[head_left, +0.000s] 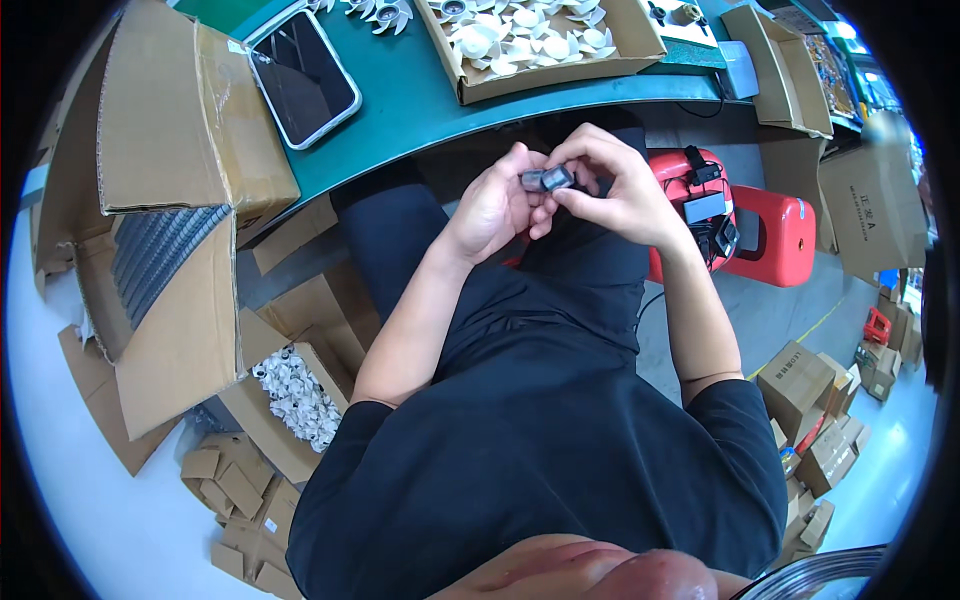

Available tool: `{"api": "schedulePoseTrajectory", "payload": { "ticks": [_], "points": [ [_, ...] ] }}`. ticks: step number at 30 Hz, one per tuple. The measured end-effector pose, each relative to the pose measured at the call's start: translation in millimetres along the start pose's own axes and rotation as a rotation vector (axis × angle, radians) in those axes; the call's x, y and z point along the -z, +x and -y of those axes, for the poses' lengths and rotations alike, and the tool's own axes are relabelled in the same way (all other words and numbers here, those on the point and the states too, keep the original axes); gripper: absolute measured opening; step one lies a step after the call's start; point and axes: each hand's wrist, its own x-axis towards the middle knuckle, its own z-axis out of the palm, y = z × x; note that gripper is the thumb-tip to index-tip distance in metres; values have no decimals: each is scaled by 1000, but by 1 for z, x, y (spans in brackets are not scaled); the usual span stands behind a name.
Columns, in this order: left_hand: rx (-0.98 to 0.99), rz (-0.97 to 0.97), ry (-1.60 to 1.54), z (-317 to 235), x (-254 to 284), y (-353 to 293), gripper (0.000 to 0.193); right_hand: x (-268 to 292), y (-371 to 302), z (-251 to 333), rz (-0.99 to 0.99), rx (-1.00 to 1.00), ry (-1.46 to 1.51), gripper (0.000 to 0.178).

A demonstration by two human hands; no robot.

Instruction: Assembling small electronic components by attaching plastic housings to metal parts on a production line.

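Observation:
Above my lap, in front of the table edge, my two hands meet around small dark grey cylindrical pieces. My right hand (618, 190) pinches one grey cylinder (557, 178) between thumb and fingers; its end is turned up and looks paler. Touching it on the left is a second grey cylinder (532, 181), held at the fingers of my left hand (487, 205), whose palm faces up with the fingers curled. Whether the two pieces are joined or only side by side, I cannot tell. Some fingertips are hidden behind the pieces.
On the green table (410, 100) lie a phone (305, 78) and a shallow carton (560, 75) of white fan wheels. A tall carton (165, 110) with grey rods stands left, near a box of small white parts (297, 400). A red stool (775, 235) holds cables and devices.

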Motion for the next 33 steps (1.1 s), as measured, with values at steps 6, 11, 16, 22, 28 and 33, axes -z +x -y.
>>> {"api": "schedulePoseTrajectory", "payload": {
  "ticks": [6, 11, 16, 22, 28, 33],
  "points": [
    [-102, -72, 313, 2, -15, -5, 41, 1, -8, -12, -143, -48, 38, 25],
    [-361, -210, 912, 2, -22, -6, 41, -7, -15, -20, -219, 1, 46, 25],
    [-531, -196, 1145, -2, -22, -6, 33, -19, -15, -19, -277, 79, 112, 26],
    [-472, -236, 650, 14, -31, 1, 26, -34, -12, -23, -388, 142, 46, 31],
    [-576, -285, 941, 11, -25, 0, 22, -13, -13, 1, -390, 179, 39, 37],
    [-788, -155, 1458, -3, -21, -4, 19, 12, -2, 13, -90, 167, -29, 36]
  ]
}}
